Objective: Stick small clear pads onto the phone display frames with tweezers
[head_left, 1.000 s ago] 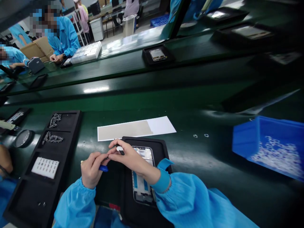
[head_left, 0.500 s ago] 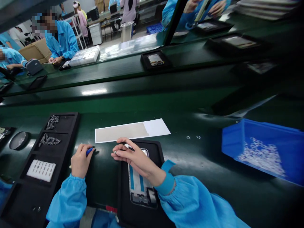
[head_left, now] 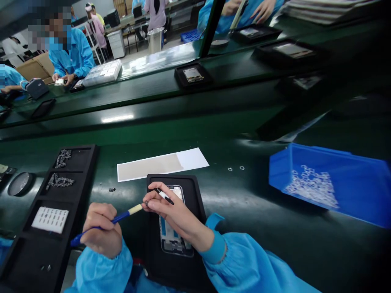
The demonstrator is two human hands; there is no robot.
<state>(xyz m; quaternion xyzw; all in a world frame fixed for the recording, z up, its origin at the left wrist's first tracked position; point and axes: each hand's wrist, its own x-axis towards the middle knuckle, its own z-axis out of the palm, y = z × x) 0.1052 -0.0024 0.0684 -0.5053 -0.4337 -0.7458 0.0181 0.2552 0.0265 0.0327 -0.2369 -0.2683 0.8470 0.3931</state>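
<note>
My left hand (head_left: 102,230) is closed around a slim blue pen-like tool (head_left: 121,216). Its cream end reaches to the fingertips of my right hand (head_left: 171,211). Those fingertips pinch a tiny dark part (head_left: 146,203), too small to name. A black-and-white pen-like tool (head_left: 165,196) also rests between the right hand's fingers. Under that hand lies a phone frame (head_left: 175,246) with blue strips, partly covered by the hand, in a black tray (head_left: 195,195). On the bench beyond my left hand is a small dark piece (head_left: 112,189).
Left stands a compartmented black tray (head_left: 87,171) with small parts and a white card (head_left: 50,219). Behind my hands lies a paper strip (head_left: 149,167). A blue bin (head_left: 360,183) of white rings is at right. Co-workers sit across the line, where more trays (head_left: 193,76) stand.
My left hand has moved nearer and turned the blue tool, bringing its cream end to my right fingertips. The small dark piece by the left hand now shows uncovered. The view has shifted slightly.
</note>
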